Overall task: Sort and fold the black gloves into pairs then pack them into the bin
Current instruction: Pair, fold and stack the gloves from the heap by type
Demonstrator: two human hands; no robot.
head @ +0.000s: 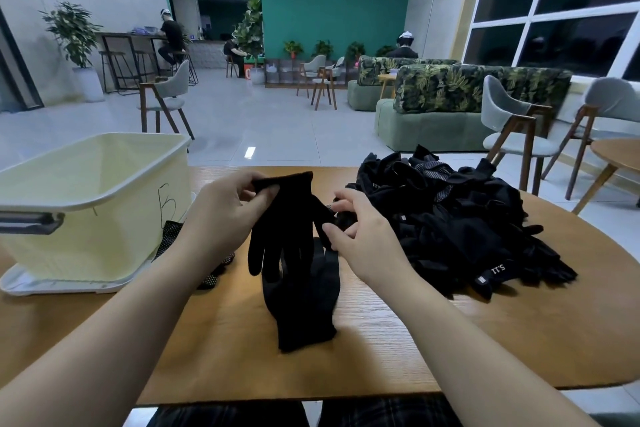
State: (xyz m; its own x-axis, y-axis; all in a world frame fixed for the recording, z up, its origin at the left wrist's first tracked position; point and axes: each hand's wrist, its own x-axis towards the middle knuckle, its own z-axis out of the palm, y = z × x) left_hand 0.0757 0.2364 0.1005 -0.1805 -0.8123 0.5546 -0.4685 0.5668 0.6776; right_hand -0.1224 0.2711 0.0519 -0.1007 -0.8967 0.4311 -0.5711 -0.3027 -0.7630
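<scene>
Centre of frame: the person's left hand [221, 208] pinches the cuff of a plain black knit glove [280, 229] between thumb and curled fingers, so that the glove hangs fingers-down above a second plain black glove [304, 302] lying flat on the round wooden table [415, 340]. The right hand [360, 236], fingers bent, pinches the thumb side of the hanging glove; whether it also touches the heap behind it cannot be told. Right of frame: a large heap of unsorted black gloves [467, 218]. Left of frame: the pale yellow plastic bin [104, 191], whose visible interior shows no gloves; its floor is hidden. A dotted-palm black glove [211, 270] lies just beside the bin. Judged progress: early, one pair being matched, with folding, packing and most sorting left.
</scene>
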